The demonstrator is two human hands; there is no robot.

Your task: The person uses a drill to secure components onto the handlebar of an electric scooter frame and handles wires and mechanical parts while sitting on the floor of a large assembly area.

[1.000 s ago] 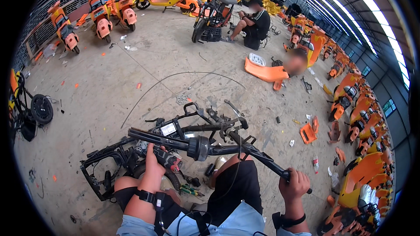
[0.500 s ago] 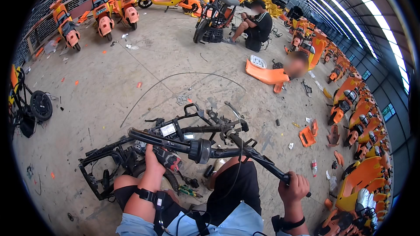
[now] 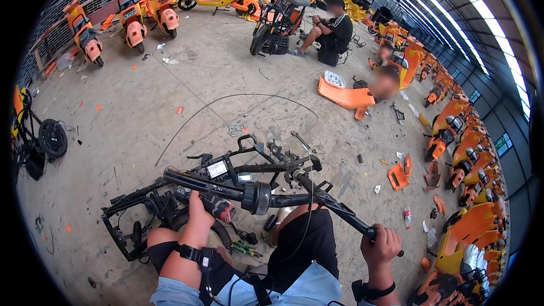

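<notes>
A stripped black scooter frame (image 3: 122, 228) lies in front of me, its black handlebar (image 3: 294, 199) crossing over my knees. Around the handlebar's right end, my right hand (image 3: 383, 246) is closed. My left hand (image 3: 198, 209) is at a red and black cordless power tool (image 3: 219, 206), below the bar's left part. Its fingers are mostly hidden by the tool and bar, but it appears closed on the tool's grip. The tool's front end is hidden among the frame parts. A wheel (image 3: 222, 234) shows beneath my left forearm. Pliers with green handles (image 3: 245, 248) lie on the floor between my legs.
A long thin cable (image 3: 238, 96) arcs across the floor beyond the frame, near a chain (image 3: 237, 129). Orange panels (image 3: 345, 94) lie farther right. Orange and yellow scooters (image 3: 467, 232) line the right side. A seated person (image 3: 337, 31) is beside another scooter.
The handlebar's left end has shifted slightly left and down. Both my hands stay in nearly the same places.
</notes>
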